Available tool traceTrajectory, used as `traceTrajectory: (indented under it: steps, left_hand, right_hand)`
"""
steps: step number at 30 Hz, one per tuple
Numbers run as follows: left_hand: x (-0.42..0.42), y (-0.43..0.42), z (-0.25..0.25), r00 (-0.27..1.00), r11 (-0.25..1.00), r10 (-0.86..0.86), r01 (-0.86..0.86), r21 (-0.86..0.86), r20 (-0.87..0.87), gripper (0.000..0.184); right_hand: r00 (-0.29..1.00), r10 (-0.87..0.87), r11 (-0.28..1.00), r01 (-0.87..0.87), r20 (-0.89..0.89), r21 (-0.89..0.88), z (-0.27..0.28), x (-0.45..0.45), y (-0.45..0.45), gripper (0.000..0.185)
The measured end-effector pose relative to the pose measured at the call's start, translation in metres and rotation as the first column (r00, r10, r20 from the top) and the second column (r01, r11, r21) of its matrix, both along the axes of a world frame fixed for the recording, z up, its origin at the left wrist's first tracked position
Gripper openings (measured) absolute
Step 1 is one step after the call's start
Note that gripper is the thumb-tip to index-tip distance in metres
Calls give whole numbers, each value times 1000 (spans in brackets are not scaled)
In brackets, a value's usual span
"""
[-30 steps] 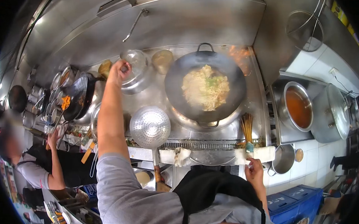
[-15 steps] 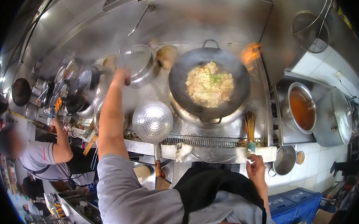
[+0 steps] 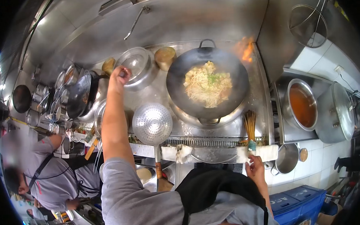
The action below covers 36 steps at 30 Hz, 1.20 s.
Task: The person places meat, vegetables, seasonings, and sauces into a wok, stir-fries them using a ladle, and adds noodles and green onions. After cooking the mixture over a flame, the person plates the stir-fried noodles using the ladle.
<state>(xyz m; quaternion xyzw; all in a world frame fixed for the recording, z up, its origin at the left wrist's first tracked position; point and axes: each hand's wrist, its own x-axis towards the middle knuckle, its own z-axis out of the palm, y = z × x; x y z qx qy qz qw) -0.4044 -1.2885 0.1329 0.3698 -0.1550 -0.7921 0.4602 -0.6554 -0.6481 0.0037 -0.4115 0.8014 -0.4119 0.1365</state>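
My left hand (image 3: 121, 75) is stretched out over the stove with its fingers curled closed, at the near left edge of a round metal lid (image 3: 138, 61) on a pot. A small dark thing shows at its fingers, too small to name. By the front edge, my right hand (image 3: 255, 167) has loosely bent fingers apart, close to a folded white cloth (image 3: 267, 152) and below a bamboo brush (image 3: 250, 127). A black wok (image 3: 179, 94) holds steaming noodles (image 3: 208, 86) with green bits on top. A perforated strainer (image 3: 152, 123) lies between my arm and the wok.
Flames (image 3: 246, 50) rise behind the wok's right side. To the right stand a pot of reddish-brown liquid (image 3: 303, 108) and a large lidded pot (image 3: 334, 112). A blue crate (image 3: 296, 204) is lower right. A co-worker (image 3: 49, 172) stands at left.
My left hand has shifted slightly left and its fingers have turned upward. The steam over the lid has thinned. The co-worker at left has bent and turned. My right hand stays in place.
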Motion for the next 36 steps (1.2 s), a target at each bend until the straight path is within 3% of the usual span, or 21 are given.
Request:
traceTrajectory:
  steps: [2, 6, 10, 13, 16, 17, 20, 23, 26, 29, 31, 32, 33, 36]
  left_hand:
    - [-14, -20, 20, 997, 993, -72, 68, 96, 40, 19]
    - [-49, -43, 55, 973, 980, -195, 187, 73, 125, 16]
    - [-65, -3, 71, 832, 904, -86, 296, -307, 547, 14]
    - [-58, -35, 50, 386, 867, -24, 468, -173, 922, 13]
    - [-42, -24, 29, 185, 843, 173, 480, -242, 967, 10]
    - [-36, -9, 24, 296, 816, 243, 453, -360, 924, 12]
    - [-7, -41, -39, 330, 825, 198, 453, -338, 923, 14]
    - [17, -40, -68, 322, 781, 59, 575, -244, 945, 17]
    - [31, -51, -100, 510, 790, -153, 578, -205, 847, 17]
    - [12, -19, -64, 852, 976, -181, 218, -20, 492, 13]
    - [4, 0, -41, 991, 1000, -16, 18, -13, 130, 11]
    - [1, 10, -31, 995, 997, 77, -76, 25, -56, 10]
    - [-2, 21, -22, 989, 996, 25, -37, -78, -148, 12]
    - [-20, 37, 19, 982, 996, 94, -94, 10, -161, 9]
  right_hand:
    - [1000, -11, 1000, 10, 8, 14, -3, -1, 1, 28]
    - [999, -35, 999, 35, 5, -6, 6, 3, -3, 27]
    - [998, -47, 999, 47, 34, -3, 16, 0, -6, 26]
    - [997, -54, 998, 55, 48, -24, 19, -1, -9, 26]
    - [997, -38, 999, 39, 65, -3, 17, -3, -11, 27]
    - [997, -30, 999, 29, 73, 13, 15, -3, -11, 27]
    - [998, -4, 1000, 3, 63, 21, 15, -3, -14, 27]
    - [1000, 22, 1000, -22, 11, -1, 7, -5, -12, 28]
    - [1000, 22, 1000, -22, 19, 6, 8, -4, -11, 29]
    - [999, 22, 999, -24, 45, 30, 4, -4, -9, 30]
    - [999, 31, 999, -31, 25, 14, 3, -4, -8, 30]
    - [999, 33, 999, -34, 19, 10, 3, -3, -6, 30]
    - [999, 35, 999, -35, 11, 12, 1, -2, -4, 30]
    - [999, 34, 999, -34, -1, 10, -3, -2, -1, 30]
